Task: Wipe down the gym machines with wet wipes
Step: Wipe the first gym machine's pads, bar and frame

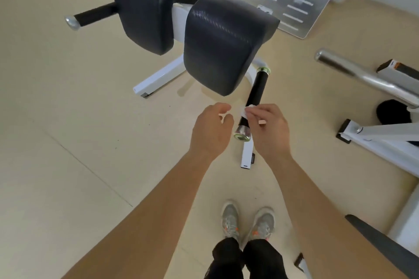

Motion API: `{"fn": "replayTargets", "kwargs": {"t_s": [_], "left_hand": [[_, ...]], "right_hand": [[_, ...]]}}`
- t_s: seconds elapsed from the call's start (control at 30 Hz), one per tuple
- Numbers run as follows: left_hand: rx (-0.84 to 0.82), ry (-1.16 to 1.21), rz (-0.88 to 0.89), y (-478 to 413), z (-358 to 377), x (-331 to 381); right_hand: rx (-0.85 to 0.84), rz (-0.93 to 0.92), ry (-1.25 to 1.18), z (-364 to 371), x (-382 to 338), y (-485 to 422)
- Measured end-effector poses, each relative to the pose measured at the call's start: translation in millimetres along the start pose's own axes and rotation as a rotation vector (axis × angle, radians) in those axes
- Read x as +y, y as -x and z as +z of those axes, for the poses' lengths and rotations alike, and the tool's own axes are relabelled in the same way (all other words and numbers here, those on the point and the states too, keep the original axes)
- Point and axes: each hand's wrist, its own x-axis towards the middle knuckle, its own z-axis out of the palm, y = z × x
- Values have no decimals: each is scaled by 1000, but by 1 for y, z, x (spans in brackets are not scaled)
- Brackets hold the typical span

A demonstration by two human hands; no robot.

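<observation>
My right hand (269, 129) pinches the white wet wipe (246, 110) in a narrow grip against the black handle (256, 88) of the gym machine (158, 79), a little above the handle's chrome end cap (242, 135). My left hand (210, 129) hovers just left of the handle, fingers loosely curled, its grip holding nothing I can see.

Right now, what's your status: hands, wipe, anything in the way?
Right hand pinching wet wipe against the black handle grip. Left hand loosely curled beside it, hold unclear. Nothing blocking the grip; black pad close by its far end.
</observation>
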Motion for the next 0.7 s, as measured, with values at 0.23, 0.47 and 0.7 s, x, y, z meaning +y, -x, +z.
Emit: {"fn": "replayTargets", "kwargs": {"t_s": [0.23, 0.47, 0.7], "left_hand": [[65, 197, 76, -18, 30, 11], [140, 115, 92, -64, 32, 18], [200, 222, -9, -45, 43, 10]], "right_hand": [[9, -109, -114, -6, 27, -16], [187, 63, -285, 6, 44, -111], [132, 82, -306, 4, 41, -88]]}}
